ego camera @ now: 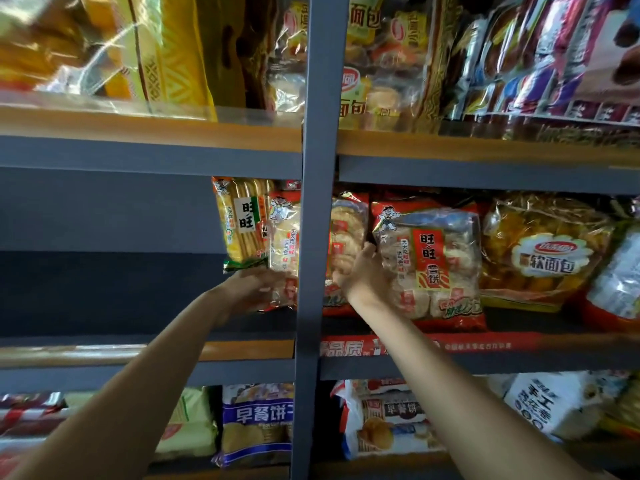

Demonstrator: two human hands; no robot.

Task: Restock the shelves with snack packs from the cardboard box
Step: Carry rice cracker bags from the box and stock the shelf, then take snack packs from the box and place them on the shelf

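Both hands work the middle shelf [485,362]: left hand [254,284] grips a rice-cracker pack [282,237] from below, right hand [363,271], fingers straight, steadies another pack [429,265]; best seat each upright, facing out.

Glossy crinkled plastic snack packs [427,258] sit on matt grey shelves [149,155] with wood-look edging

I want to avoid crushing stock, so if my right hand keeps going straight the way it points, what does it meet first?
Most likely the red rice cracker pack: the right hand already sits at its left edge, fingers aimed up and inward. Depth is unclear.
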